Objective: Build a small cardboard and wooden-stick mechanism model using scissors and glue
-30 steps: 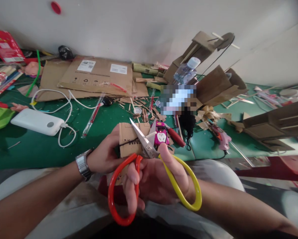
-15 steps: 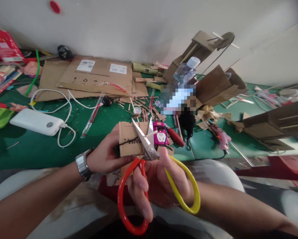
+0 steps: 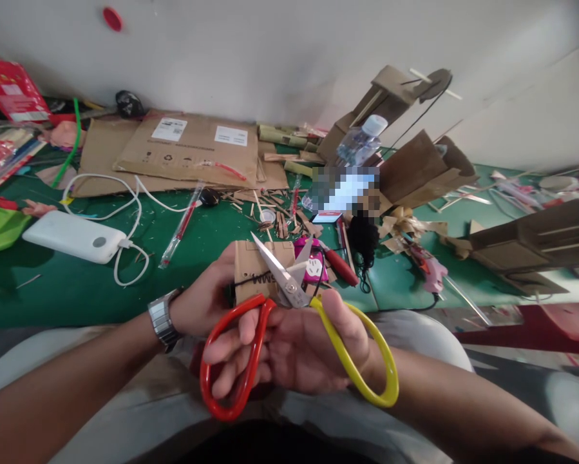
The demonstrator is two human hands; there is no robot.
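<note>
My right hand (image 3: 303,354) has its fingers and thumb through the loops of a pair of scissors (image 3: 292,290), one handle red, the other yellow. The blades stand wide apart, and a thin pale stick (image 3: 296,265) shows between them. Behind the blades is a small cardboard box (image 3: 250,261) with dark print and a black cord on its side. My left hand (image 3: 205,290), with a metal watch at the wrist, grips that box by its left side. Its fingertips are partly hidden. A pink power socket (image 3: 313,265) lies just beyond the blades.
A white power bank (image 3: 71,236) with a cable lies left on the green table (image 3: 125,299). Flat cardboard (image 3: 187,148) is at the back. A bottle (image 3: 361,143), cardboard structures (image 3: 535,238), a red-handled tool (image 3: 342,267) and a pink glue gun (image 3: 429,270) stand or lie to the right.
The scissors' handles have spread apart and the blades have opened wider, the red loop swinging left and up. The left hand still holds the box; the view shifted slightly.
</note>
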